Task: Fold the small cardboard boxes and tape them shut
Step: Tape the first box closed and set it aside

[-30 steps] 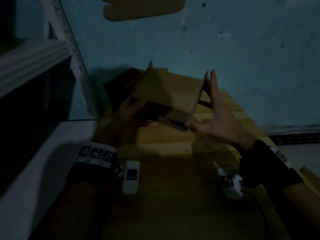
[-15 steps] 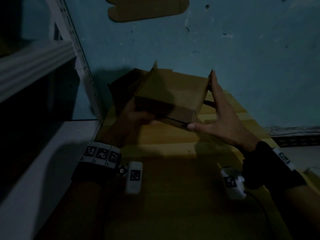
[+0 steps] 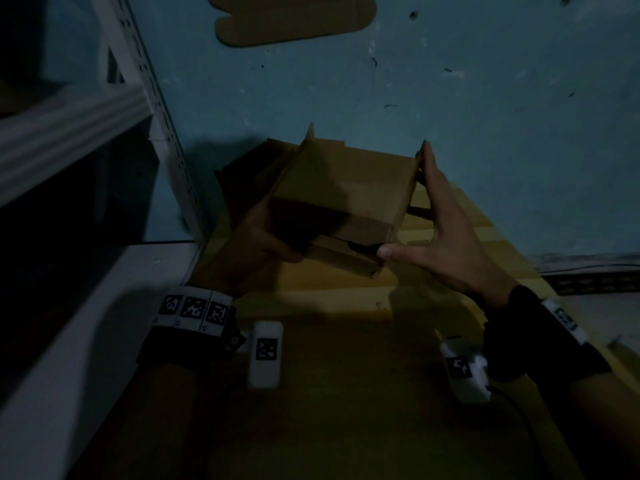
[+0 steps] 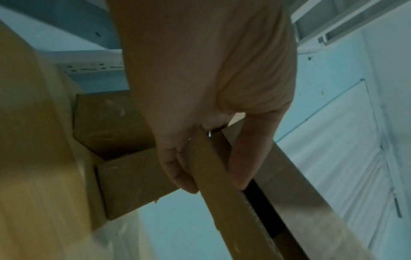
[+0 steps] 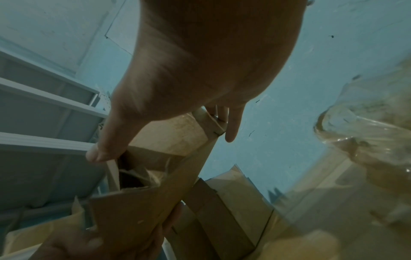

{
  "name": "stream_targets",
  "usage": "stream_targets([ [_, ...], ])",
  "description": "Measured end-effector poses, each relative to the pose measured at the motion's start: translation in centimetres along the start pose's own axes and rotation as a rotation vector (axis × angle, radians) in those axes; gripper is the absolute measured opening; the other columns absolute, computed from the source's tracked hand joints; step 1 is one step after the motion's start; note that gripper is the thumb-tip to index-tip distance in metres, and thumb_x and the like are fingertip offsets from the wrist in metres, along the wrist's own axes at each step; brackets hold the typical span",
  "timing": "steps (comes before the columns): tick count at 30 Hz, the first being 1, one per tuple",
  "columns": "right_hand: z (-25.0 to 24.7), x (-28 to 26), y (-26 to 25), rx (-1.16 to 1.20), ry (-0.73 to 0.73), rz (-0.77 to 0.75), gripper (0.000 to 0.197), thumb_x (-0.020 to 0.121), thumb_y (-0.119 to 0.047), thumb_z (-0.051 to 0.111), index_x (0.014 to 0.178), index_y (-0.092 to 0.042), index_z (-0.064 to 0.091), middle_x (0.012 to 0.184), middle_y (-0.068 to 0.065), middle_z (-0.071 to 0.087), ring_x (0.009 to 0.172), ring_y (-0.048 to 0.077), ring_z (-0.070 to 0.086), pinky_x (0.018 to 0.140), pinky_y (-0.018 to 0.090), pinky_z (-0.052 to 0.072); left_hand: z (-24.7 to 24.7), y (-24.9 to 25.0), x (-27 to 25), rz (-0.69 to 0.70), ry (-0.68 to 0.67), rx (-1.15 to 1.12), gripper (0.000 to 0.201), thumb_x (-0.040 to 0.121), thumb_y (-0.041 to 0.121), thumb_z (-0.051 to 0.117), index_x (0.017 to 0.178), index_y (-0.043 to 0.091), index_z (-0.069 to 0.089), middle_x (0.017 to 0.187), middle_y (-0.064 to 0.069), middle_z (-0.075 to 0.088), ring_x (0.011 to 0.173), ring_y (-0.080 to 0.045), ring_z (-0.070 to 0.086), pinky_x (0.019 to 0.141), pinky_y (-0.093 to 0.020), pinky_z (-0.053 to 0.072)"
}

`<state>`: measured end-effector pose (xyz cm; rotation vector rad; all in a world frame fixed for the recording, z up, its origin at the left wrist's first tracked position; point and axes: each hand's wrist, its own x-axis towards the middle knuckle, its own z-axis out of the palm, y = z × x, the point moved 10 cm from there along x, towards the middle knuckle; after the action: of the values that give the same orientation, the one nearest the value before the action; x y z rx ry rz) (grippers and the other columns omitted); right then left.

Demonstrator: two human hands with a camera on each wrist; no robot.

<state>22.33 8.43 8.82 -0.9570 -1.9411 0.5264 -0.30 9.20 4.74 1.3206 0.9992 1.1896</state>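
A small brown cardboard box [image 3: 346, 188], partly folded, hangs above the wooden table [image 3: 346, 375]. My left hand [image 3: 277, 247] grips its near left corner. In the left wrist view the fingers [image 4: 177, 168] and thumb curl round a cardboard wall [image 4: 222, 202]. My right hand [image 3: 438, 209] lies flat along the box's right side with straight fingers. Its thumb [image 3: 388, 252] touches the near right corner, where a front flap [image 3: 343, 258] sticks out below the lid. The right wrist view shows that thumb [image 5: 98, 153] at the box's open corner [image 5: 138, 207].
More folded cardboard [image 3: 249, 174] lies behind the box against the blue wall. A flat cardboard blank [image 3: 294, 19] shows at the top. A white metal shelf rack [image 3: 69, 133] stands on the left. A clear plastic bag [image 5: 367, 123] lies to the right on the table.
The box has turned a little between the hands and its top face now lies flatter. Both hands stay on the same sides of it.
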Motion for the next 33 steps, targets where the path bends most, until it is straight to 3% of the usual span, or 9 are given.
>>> stream_targets([
  [3,-0.1,0.0,0.0,0.002,0.018,0.009,0.139,0.059,-0.082,0.072,0.161,-0.028,-0.007,0.164,-0.02,0.013,0.148,-0.006,0.021,0.102,0.0,0.031,0.2,-0.1,-0.1,0.0,-0.005,-0.004,0.084,0.044,-0.004,0.071,0.121,0.024,0.055,0.126,-0.006,0.062,0.125,-0.032,0.052,0.09,-0.044,0.051],
  [5,-0.3,0.1,0.0,0.005,0.029,0.009,0.141,0.057,-0.086,0.069,0.161,-0.029,-0.006,0.159,-0.024,0.015,0.146,-0.007,0.023,0.101,0.001,0.032,0.0,-0.1,-0.1,0.011,0.017,-0.054,0.08,0.052,-0.005,0.065,0.126,0.022,0.054,0.135,-0.011,0.057,0.128,-0.035,0.05,0.092,-0.048,0.051],
  [12,-0.4,0.2,0.2,0.022,0.029,0.016,0.141,0.056,-0.092,0.063,0.161,-0.028,-0.005,0.163,-0.017,0.018,0.148,0.002,0.027,0.099,0.0,0.034,0.5,0.8,0.1,0.068,0.087,-0.09,0.065,0.07,0.003,0.065,0.133,0.005,0.051,0.12,-0.01,0.065,0.114,-0.03,0.062,0.085,-0.035,0.055],
  [17,-0.3,0.1,0.0,-0.029,0.029,0.001,0.139,0.059,-0.085,0.069,0.162,-0.026,-0.002,0.161,-0.019,0.022,0.145,-0.003,0.029,0.103,0.021,0.043,0.2,1.1,-0.2,0.083,0.079,0.037,0.082,0.058,-0.013,0.064,0.137,0.0,0.046,0.114,-0.004,0.065,0.103,-0.014,0.066,0.073,-0.026,0.057],
  [19,-0.5,0.1,0.6,0.024,0.061,0.047,0.125,0.069,-0.082,0.063,0.162,-0.026,0.001,0.156,-0.026,0.025,0.141,-0.007,0.032,0.105,0.024,0.046,0.1,1.0,-0.2,0.108,0.098,0.124,0.086,0.067,-0.017,0.065,0.144,0.01,0.04,0.124,-0.002,0.059,0.111,-0.012,0.061,0.083,-0.028,0.057],
  [22,-1.0,0.2,1.4,0.101,0.105,0.113,0.119,0.073,-0.086,0.054,0.162,-0.026,0.005,0.161,-0.014,0.029,0.144,0.002,0.035,0.106,0.033,0.05,0.9,1.2,-0.3,0.168,0.103,0.236,0.089,0.071,0.003,0.079,0.145,0.026,0.035,0.141,-0.003,0.05,0.128,-0.019,0.05,0.102,-0.032,0.047],
  [24,-1.2,0.3,1.5,0.156,0.108,0.122,0.12,0.072,-0.09,0.051,0.162,-0.025,0.007,0.153,-0.019,0.037,0.141,0.001,0.039,0.104,0.03,0.049,1.2,1.5,-0.3,0.202,0.124,0.265,0.084,0.068,0.013,0.08,0.136,0.032,0.036,0.132,0.01,0.051,0.12,-0.001,0.051,0.097,-0.014,0.045],
  [27,-1.2,0.4,2.3,0.155,0.086,0.142,0.112,0.078,-0.089,0.046,0.162,-0.027,0.007,0.159,-0.009,0.035,0.144,0.01,0.039,0.115,0.048,0.039,1.1,2.4,-0.4,0.284,0.188,0.366,0.075,0.072,0.005,0.081,0.125,0.033,0.036,0.111,0.029,0.042,0.09,0.032,0.043,0.075,0.007,0.037],
  [33,-1.3,0.6,2.4,0.259,0.026,0.158,0.087,0.087,-0.06,0.039,0.162,-0.027,0.009,0.153,-0.02,0.038,0.132,-0.007,0.047,0.104,0.034,0.048,0.2,2.8,-0.6,0.38,0.257,0.438,0.07,0.066,0.01,0.087,0.12,0.028,0.047,0.11,0.027,0.049,0.093,0.028,0.048,0.075,0.004,0.041],
])
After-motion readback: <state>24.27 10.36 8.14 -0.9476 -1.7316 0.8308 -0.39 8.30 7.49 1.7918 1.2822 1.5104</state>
